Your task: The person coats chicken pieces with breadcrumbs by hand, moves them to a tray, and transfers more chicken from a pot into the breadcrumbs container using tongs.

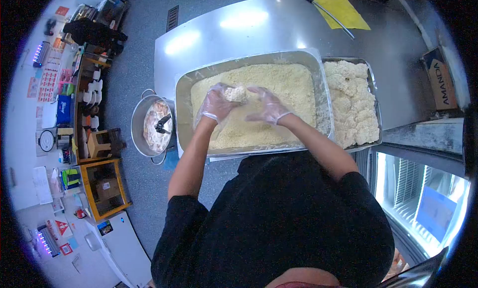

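Note:
My left hand (219, 102), in a clear plastic glove, is closed around a crumb-coated piece of food (235, 94); what is under the coating is hidden. To the right of it my right hand (269, 106), gloved the same way, is open with its fingers apart, holding nothing. Both hands are over a deep metal pan (322, 96) filled with pale yellow crumbs (279, 78). Along the pan's right side, a metal tray (378, 96) bears rows of crumb-coated pieces (348, 103).
Left of the pan is a two-handled metal pot (137, 131) with pinkish-white contents and a black-handled tool (162, 122). A yellow cloth (343, 11) and a thin metal rod (333, 19) lie at the far right of the steel table (209, 31). A cardboard box (440, 78) stands farther right.

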The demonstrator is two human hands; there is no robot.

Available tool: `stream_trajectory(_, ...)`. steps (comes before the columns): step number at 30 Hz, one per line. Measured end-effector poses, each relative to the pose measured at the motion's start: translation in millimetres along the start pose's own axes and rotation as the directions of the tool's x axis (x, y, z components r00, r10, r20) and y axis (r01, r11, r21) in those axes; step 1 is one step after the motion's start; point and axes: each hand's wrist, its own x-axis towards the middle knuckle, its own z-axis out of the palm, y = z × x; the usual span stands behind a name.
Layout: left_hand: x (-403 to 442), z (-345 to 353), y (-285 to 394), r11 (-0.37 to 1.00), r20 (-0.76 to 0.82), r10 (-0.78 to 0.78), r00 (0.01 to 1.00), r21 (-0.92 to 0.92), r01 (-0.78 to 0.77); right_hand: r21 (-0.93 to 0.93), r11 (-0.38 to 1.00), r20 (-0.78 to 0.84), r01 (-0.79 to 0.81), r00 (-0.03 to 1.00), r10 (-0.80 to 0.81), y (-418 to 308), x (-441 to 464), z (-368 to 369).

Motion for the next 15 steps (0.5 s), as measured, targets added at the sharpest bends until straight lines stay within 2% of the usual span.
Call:
stream_trajectory(2, -3, 5, -10, 0.996, 0.013, -0.055, 0.998, -0.068, 0.056, 0.297, 0.922, -0.145, 0.25, 0.966, -0.216, 9, 20, 22)
stream_trajectory(3, -4, 1, -7, 0.995, 0.008, -0.054, 0.998, -0.078, 0.055, 0.288, 0.924, -0.141, 0.252, 0.965, -0.219, 7, 26, 19)
stream_trajectory(4, -6, -3, -3, 0.993, 0.004, -0.068, 0.998, -0.095, 0.068, 0.429, 0.901, 0.097, 0.065, 0.988, -0.117, 5, 30, 16)
stream_trajectory(5, -8, -7, -3, 0.99, -0.002, -0.081, 0.997, -0.112, 0.081, 0.511, 0.847, 0.34, -0.148, 0.939, -0.041, 2, 33, 13)
stream_trajectory(6, -8, -9, -8, 0.989, -0.011, -0.086, 0.996, -0.123, 0.084, 0.501, 0.853, 0.347, -0.145, 0.937, -0.044, 0, 35, 12)
stream_trajectory(8, -6, -15, -19, 0.995, 0.074, -0.029, 0.997, -0.097, 0.036, 0.424, 0.866, 0.376, -0.265, 0.921, 0.098, -5, 36, 11)
stream_trajectory(9, -6, -18, -24, 0.994, 0.068, -0.032, 0.997, -0.103, 0.039, 0.418, 0.87, 0.38, -0.263, 0.92, 0.096, 0, 38, 14)
stream_trajectory(11, -5, -24, -34, 0.966, 0.208, 0.061, 0.976, -0.258, -0.005, 0.394, 0.882, 0.376, -0.257, 0.921, 0.1, 17, 43, 23)
stream_trajectory(12, -4, -22, -41, 0.965, 0.21, 0.063, 0.976, -0.261, -0.006, 0.392, 0.883, 0.376, -0.259, 0.921, 0.104, 14, 41, 24)
stream_trajectory(14, -1, -13, -52, 0.994, 0.148, 0.065, 0.987, -0.095, -0.051, 0.497, 0.837, 0.332, -0.229, 0.941, 0.061, -7, 34, 16)
stream_trajectory(15, -3, -18, -49, 0.994, 0.149, 0.072, 0.986, -0.097, -0.058, 0.495, 0.838, 0.326, -0.228, 0.943, 0.064, -25, 31, 9)
